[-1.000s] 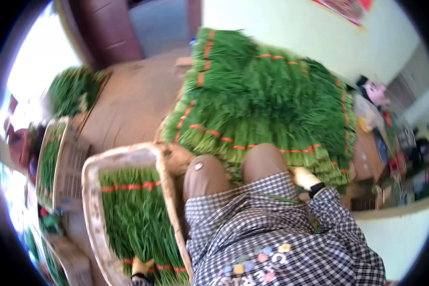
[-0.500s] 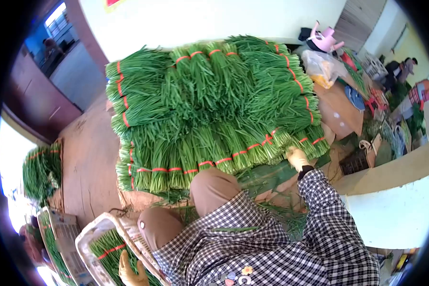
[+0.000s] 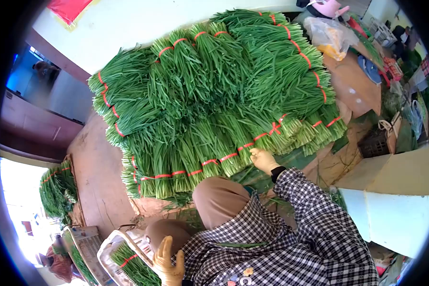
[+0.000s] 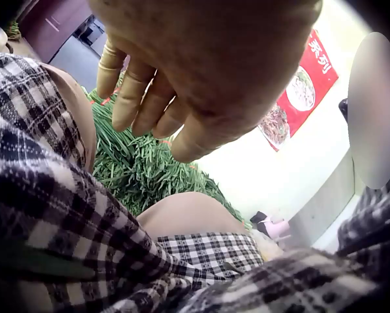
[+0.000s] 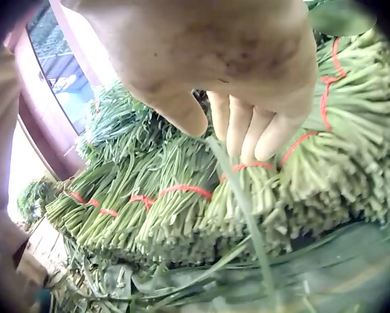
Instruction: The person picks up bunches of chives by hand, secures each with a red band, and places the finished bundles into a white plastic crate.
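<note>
Holds the left hand (image 3: 168, 264) raised just beside the right rim of the white basket (image 3: 143, 249), fingers apart and slightly bent, grip open, with nothing in it. Reaches with the right hand (image 3: 263, 159) to the near edge of the broad pile of green bundles (image 3: 200, 90), right of its middle, fingertips close to the cut stems. Bends those fingers loosely, with a long leaf (image 5: 247, 215) running down from beside the thumb tip; cannot tell whether the grip pinches it.

Lies on the brown floor (image 3: 93, 176), this pile, with pale stems along its edges and dark leaves turned inward, tied near the stem ends with red bands (image 3: 229, 157). Shows more tied greens (image 3: 136, 267) inside the white basket, left of the knees (image 3: 221, 202), and a smaller heap (image 3: 57, 190) beyond it at far left. Leans near the pile's far right corner, a clear plastic bag (image 3: 330, 38), with blue slippers (image 3: 368, 70) farther right. Rests across the checked lap, a single green blade (image 3: 240, 244).
</note>
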The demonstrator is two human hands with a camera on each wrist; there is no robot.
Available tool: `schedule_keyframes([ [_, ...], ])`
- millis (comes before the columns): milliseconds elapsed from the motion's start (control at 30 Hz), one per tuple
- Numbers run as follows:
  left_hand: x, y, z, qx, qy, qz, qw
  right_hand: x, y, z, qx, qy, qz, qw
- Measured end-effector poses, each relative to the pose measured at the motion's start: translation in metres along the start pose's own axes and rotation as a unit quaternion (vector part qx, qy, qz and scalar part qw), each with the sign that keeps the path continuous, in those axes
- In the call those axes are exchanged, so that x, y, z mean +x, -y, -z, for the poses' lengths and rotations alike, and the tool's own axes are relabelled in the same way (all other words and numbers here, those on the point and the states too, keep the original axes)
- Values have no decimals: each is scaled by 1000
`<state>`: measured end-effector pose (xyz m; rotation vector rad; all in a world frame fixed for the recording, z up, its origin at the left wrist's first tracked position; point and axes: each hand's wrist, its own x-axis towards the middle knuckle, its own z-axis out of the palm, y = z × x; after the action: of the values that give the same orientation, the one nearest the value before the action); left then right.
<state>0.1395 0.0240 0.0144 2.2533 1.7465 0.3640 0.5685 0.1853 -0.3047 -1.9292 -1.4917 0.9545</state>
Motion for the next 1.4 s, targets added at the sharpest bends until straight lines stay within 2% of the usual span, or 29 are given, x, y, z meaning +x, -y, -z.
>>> schedule_keyframes([
  [33,-2,2,-2,-6,8,7,1000,5,9,-14,8,4,2,1000],
  [100,-3,-1,-1,12,0,10,1000,14,30,-40,-7,-29,92,995],
  [167,-5,0,-3,13,-3,19,1000,26,58,-56,-111,49,36,992],
  [233,-6,3,-8,-4,-1,49,999,33,76,-69,-125,83,-60,987],
  [300,-8,10,-13,10,30,65,997,51,51,-113,-184,74,-129,972],
  [400,-6,6,-11,-7,21,39,999,65,90,-126,-262,93,-252,927],
  [433,-7,4,-11,-3,18,39,999,67,95,-130,-288,90,-265,916],
  [500,-7,-1,-8,-19,11,48,999,80,70,-159,-304,57,-273,911],
  [633,-11,6,-3,-17,9,56,998,81,84,-118,-287,137,-252,914],
  [733,-13,8,-3,-22,-3,53,998,82,71,-102,-279,136,-230,922],
  [800,-13,11,-2,-41,-7,58,997,83,50,-89,-134,139,-182,964],
  [833,-12,14,-1,-53,-6,58,997,87,26,-95,-118,79,-144,979],
  [867,-11,15,1,-59,-9,58,997,81,54,-55,-36,133,-173,975],
  [900,-11,17,1,-60,-13,52,997,70,93,-9,46,184,-201,961],
  [933,-10,17,2,-61,-17,44,997,90,17,-23,269,272,-128,915],
  [967,-7,16,3,-65,-23,49,996,79,33,11,390,320,-56,862],
  [1000,-4,13,5,-61,-28,50,996,59,29,39,226,279,63,931],
  [1033,-1,8,7,-59,-36,51,996,37,21,61,49,226,179,956],
  [1067,3,10,7,-88,-48,35,994,21,13,63,38,220,179,958],
  [1100,7,10,7,-108,-47,27,993,2,7,59,208,233,69,947],
  [1133,11,11,5,-158,-55,24,986,-9,0,55,371,235,-40,898],
  [1167,15,12,1,-205,-63,19,976,-13,-1,59,521,228,-144,810],
  [1233,23,7,-4,-365,-50,110,923,-73,108,112,426,230,-58,873],
  [1267,31,7,-4,-429,-26,123,894,-67,76,98,451,267,-34,851],
  [1300,38,1,0,-432,-31,120,893,-88,128,117,682,197,-260,654],
  [1367,57,-16,9,-572,46,162,802,-104,144,126,671,280,-249,639],
  [1400,67,-27,21,-549,88,153,817,-114,157,132,669,281,-244,643],
])
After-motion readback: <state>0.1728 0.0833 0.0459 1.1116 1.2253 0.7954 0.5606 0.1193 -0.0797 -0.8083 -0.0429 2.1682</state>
